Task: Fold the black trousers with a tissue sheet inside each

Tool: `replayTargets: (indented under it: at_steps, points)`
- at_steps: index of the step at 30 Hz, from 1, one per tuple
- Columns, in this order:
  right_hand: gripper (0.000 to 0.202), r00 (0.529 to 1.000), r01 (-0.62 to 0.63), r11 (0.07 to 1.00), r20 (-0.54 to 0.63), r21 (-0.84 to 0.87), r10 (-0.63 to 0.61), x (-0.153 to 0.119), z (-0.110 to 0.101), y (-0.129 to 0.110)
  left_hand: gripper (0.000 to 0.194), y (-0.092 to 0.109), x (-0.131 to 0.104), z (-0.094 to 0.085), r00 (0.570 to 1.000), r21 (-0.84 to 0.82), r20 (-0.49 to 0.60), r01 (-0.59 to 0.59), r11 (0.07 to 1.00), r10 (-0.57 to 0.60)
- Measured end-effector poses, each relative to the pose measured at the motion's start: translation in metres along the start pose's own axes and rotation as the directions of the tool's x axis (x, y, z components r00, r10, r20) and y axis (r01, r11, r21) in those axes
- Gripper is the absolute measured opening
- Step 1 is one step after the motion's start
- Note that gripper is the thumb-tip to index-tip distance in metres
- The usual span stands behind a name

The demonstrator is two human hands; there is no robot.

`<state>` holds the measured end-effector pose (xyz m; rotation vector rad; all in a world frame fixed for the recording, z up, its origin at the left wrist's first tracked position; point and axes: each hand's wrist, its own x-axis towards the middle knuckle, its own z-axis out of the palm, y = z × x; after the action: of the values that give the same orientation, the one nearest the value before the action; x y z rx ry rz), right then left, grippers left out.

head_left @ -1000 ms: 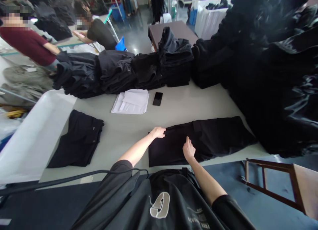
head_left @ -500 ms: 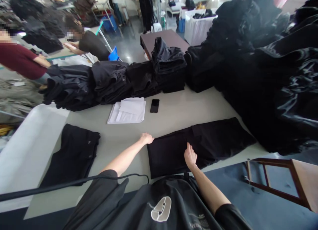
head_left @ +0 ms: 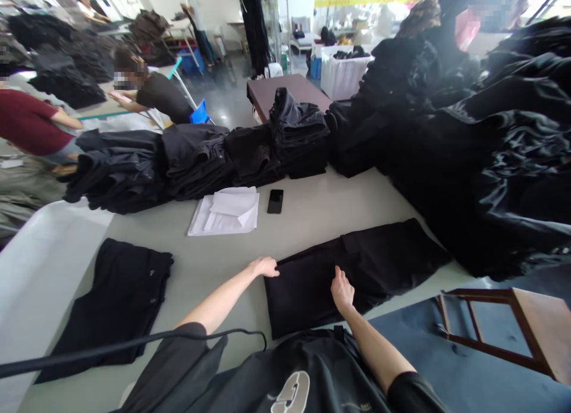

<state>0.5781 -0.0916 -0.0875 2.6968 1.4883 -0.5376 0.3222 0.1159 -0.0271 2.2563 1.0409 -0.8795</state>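
Black folded trousers (head_left: 383, 259) lie lengthwise on the pale table (head_left: 214, 264) in front of me. At their upper left corner my left hand (head_left: 265, 267) has its fingers closed on the edge of the cloth. My right hand (head_left: 342, 288) rests on the middle of the trousers, index finger pointing forward and the other fingers curled; what they hold, if anything, is hidden. Another folded black pair (head_left: 118, 306) lies at the left end of the table.
White papers (head_left: 227, 210) and a black phone (head_left: 275, 201) lie beyond my hands. Stacks of black trousers (head_left: 196, 157) line the far edge. A large dark pile (head_left: 437, 169) rises at the right. A wooden stool (head_left: 513, 324) stands lower right; a cable (head_left: 134, 341) crosses lower left.
The view has tilted up slightly, so the table things sit lower in the picture. Both hands stay at nearly the same places on the trousers.
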Motion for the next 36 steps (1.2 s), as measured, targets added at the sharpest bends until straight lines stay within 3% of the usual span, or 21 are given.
replayTargets:
  at_steps: [6, 14, 17, 19, 20, 22, 24, 27, 30, 36]
  points:
    - [0.055, 1.0, 0.008, 1.0, -0.021, -0.009, -0.008, 0.0, 0.006, 0.0, 0.034, -0.004, 0.005, 0.008, 0.997, 0.042, -0.033, 0.067, 0.997, -0.066]
    - [0.056, 1.0, 0.0, 0.999, -0.009, 0.039, 0.001, 0.006, 0.002, 0.005, 0.034, -0.054, -0.01, 0.006, 0.995, -0.157, -0.049, 0.081, 0.984, -0.089]
    - [0.06, 1.0, -0.002, 0.999, 0.028, 0.053, 0.001, 0.007, -0.005, 0.004, 0.031, -0.055, -0.014, 0.012, 0.99, -0.178, -0.073, 0.107, 0.978, -0.121]
    - [0.06, 0.999, -0.04, 0.995, 0.036, 0.088, 0.037, 0.006, -0.009, 0.001, 0.028, -0.041, -0.014, 0.02, 0.979, -0.165, -0.121, 0.143, 0.976, -0.164]
    - [0.058, 0.997, -0.068, 0.991, 0.03, 0.118, 0.065, 0.005, -0.011, -0.001, 0.027, -0.028, -0.015, 0.026, 0.961, -0.152, -0.203, 0.161, 0.975, -0.19]
    - [0.055, 0.992, -0.123, 0.975, -0.012, 0.186, 0.127, 0.002, -0.014, -0.004, 0.029, 0.005, -0.015, 0.04, 0.885, -0.108, -0.434, 0.135, 0.985, -0.169]
    - [0.054, 0.983, -0.151, 0.961, -0.064, 0.231, 0.17, -0.003, -0.016, -0.006, 0.033, 0.043, -0.014, 0.057, 0.796, -0.021, -0.605, -0.002, 1.0, -0.012]
    - [0.044, 0.985, -0.139, 0.97, -0.07, 0.198, 0.156, -0.01, -0.021, -0.005, 0.036, 0.093, -0.003, 0.078, 0.762, 0.073, -0.609, -0.224, 0.972, 0.221]
    - [0.034, 0.99, -0.138, 0.986, 0.01, 0.094, 0.138, -0.015, -0.027, -0.002, 0.046, 0.121, 0.016, 0.08, 0.758, 0.059, -0.615, -0.229, 0.972, 0.217]
    - [0.024, 0.993, 0.0, 1.0, 0.119, 0.011, -0.001, -0.008, -0.036, 0.011, 0.061, 0.141, 0.041, 0.059, 0.77, 0.094, -0.601, -0.195, 0.976, 0.212]
